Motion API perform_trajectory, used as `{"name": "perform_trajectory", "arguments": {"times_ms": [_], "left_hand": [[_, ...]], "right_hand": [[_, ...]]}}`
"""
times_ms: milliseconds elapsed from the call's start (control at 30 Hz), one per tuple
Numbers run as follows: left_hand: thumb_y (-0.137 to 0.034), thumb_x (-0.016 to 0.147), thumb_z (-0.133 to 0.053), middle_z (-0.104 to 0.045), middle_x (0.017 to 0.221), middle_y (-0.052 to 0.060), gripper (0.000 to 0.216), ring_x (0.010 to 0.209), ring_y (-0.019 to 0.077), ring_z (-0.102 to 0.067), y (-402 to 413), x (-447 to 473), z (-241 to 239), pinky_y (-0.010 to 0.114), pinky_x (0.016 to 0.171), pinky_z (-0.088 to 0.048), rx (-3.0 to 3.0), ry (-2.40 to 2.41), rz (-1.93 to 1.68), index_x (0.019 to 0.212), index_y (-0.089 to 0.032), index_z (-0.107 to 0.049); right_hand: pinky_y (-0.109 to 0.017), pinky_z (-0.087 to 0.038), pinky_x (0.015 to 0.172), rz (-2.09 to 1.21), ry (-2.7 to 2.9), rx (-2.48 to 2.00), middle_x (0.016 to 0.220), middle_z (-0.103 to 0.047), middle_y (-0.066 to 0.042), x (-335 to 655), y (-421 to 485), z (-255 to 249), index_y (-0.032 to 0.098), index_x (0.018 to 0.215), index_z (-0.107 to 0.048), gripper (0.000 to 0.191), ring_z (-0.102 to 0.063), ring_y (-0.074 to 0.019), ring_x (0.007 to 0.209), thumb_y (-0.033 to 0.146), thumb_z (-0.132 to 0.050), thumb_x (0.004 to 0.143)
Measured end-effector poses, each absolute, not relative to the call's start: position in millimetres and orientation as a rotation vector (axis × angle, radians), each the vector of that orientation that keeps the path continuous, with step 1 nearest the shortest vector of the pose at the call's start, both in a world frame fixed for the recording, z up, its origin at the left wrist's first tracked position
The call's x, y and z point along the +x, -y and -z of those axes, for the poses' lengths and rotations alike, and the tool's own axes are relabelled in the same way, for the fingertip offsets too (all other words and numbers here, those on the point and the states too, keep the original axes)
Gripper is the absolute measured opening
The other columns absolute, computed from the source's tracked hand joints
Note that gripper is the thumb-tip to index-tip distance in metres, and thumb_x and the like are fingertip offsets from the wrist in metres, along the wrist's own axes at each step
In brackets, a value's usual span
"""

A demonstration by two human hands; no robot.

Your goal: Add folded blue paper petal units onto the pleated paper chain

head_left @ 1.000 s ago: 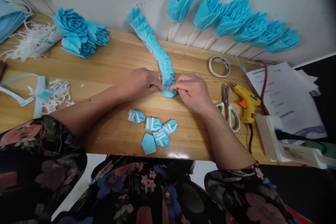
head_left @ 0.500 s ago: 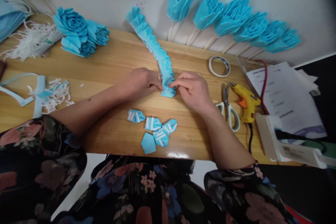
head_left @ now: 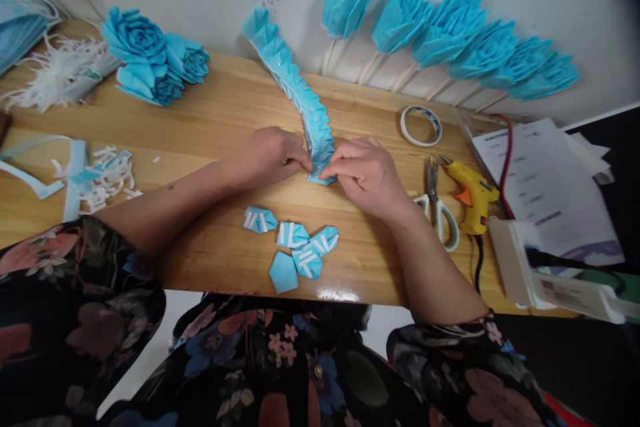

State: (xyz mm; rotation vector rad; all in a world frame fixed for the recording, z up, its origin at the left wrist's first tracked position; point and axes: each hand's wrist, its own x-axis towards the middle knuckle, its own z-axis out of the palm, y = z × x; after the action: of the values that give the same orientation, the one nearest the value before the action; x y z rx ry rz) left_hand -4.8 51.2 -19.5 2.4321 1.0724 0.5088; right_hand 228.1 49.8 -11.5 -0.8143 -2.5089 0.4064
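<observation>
Pinching closed, my left hand point(head_left: 273, 152) and right hand point(head_left: 369, 170) hold the pleated strip point(head_left: 302, 95). Likely light, crushable; I'd take its edges.

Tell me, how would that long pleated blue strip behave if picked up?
The pleated blue strip would probably flop, since it lies in a curve along its length. It looks light, apparently being thin folded sheets. Those narrow pleats might crush easily under a firm squeeze.
</observation>
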Motion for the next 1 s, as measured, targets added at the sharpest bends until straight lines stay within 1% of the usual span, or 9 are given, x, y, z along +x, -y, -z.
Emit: {"name": "perform_trajectory", "arguments": {"times_ms": [200, 333, 433, 500, 633, 800, 900, 1000], "left_hand": [[-0.008, 0.085, -0.053, -0.076, 0.09, -0.001, 0.031, 0.078, 0.0132, -0.064, -53.3, -5.4, 24.7, 0.023, 0.07, -0.041, 2.446, -1.072, -0.527, 0.09, -0.021, -0.08], [-0.01, 0.085, -0.052, -0.076, 0.087, 0.0, 0.031, 0.074, 0.013, -0.064, -52.9, -5.9, 24.8, 0.023, 0.066, -0.04, 2.453, -1.062, -0.551, 0.09, -0.022, -0.081], [-0.01, 0.085, -0.052, -0.076, 0.087, 0.001, 0.032, 0.071, 0.0127, -0.063, -52.4, -6.2, 24.3, 0.023, 0.065, -0.039, 2.455, -1.05, -0.572, 0.089, -0.022, -0.081], [-0.01, 0.085, -0.053, -0.076, 0.086, 0.0, 0.031, 0.071, 0.0124, -0.064, -52.5, -6.3, 24.6, 0.023, 0.065, -0.04, 2.44, -1.05, -0.569, 0.089, -0.022, -0.081], [-0.01, 0.085, -0.053, -0.075, 0.083, 0.0, 0.03, 0.072, 0.0126, -0.064, -52.7, -6.1, 25.4, 0.023, 0.066, -0.04, 2.436, -1.067, -0.569, 0.089, -0.022, -0.081], [-0.01, 0.085, -0.052, -0.076, 0.087, 0.0, 0.031, 0.072, 0.0123, -0.063, -51.7, -5.2, 23.4, 0.024, 0.065, -0.039, 2.435, -1.08, -0.564, 0.089, -0.022, -0.081], [-0.011, 0.086, -0.052, -0.077, 0.089, 0.001, 0.031, 0.074, 0.0132, -0.063, -51.5, -5.5, 21.9, 0.024, 0.067, -0.039, 2.414, -1.065, -0.536, 0.09, -0.021, -0.08], [-0.01, 0.086, -0.053, -0.076, 0.088, 0.002, 0.03, 0.074, 0.0141, -0.063, -52.2, -5.9, 22.4, 0.025, 0.067, -0.04, 2.407, -1.043, -0.538, 0.09, -0.021, -0.08]], "right_hand": [[-0.038, -0.035, 0.08, -0.315, 2.633, -0.77, 0.08, -0.071, -0.001, 224.5, -48.1, 11.3, 0.026, 0.08, -0.077, 0.032, -0.059, -0.0181, 0.08, 0.011, -0.051, 0.092], [-0.039, -0.036, 0.08, -0.287, 2.533, -0.818, 0.083, -0.072, -0.001, 234.8, -52.3, 4.0, 0.026, 0.081, -0.077, 0.034, -0.06, -0.0177, 0.079, 0.01, -0.048, 0.092], [-0.04, -0.036, 0.081, -0.27, 2.509, -0.832, 0.08, -0.072, 0.0, 244.0, -56.0, -1.1, 0.026, 0.077, -0.076, 0.035, -0.06, -0.0172, 0.077, 0.01, -0.048, 0.091], [-0.039, -0.036, 0.081, -0.289, 2.553, -0.813, 0.079, -0.072, 0.0, 247.2, -57.4, -2.5, 0.026, 0.076, -0.076, 0.035, -0.061, -0.0167, 0.076, 0.01, -0.049, 0.091], [-0.038, -0.037, 0.082, -0.388, 2.639, -0.769, 0.081, -0.074, 0.0, 247.0, -57.9, -0.3, 0.026, 0.08, -0.078, 0.035, -0.062, -0.0164, 0.077, 0.01, -0.049, 0.091], [-0.037, -0.038, 0.079, -0.49, 2.658, -0.786, 0.081, -0.075, 0.0, 247.5, -58.8, 3.8, 0.026, 0.079, -0.078, 0.035, -0.063, -0.0166, 0.077, 0.009, -0.049, 0.089], [-0.037, -0.039, 0.08, -0.475, 2.537, -0.86, 0.081, -0.074, -0.001, 248.5, -59.5, 3.4, 0.026, 0.081, -0.078, 0.037, -0.064, -0.0174, 0.077, 0.009, -0.046, 0.09], [-0.039, -0.039, 0.08, -0.41, 2.517, -0.897, 0.081, -0.073, -0.002, 246.9, -59.5, 4.0, 0.027, 0.083, -0.079, 0.036, -0.063, -0.0191, 0.078, 0.012, -0.048, 0.091]]}}
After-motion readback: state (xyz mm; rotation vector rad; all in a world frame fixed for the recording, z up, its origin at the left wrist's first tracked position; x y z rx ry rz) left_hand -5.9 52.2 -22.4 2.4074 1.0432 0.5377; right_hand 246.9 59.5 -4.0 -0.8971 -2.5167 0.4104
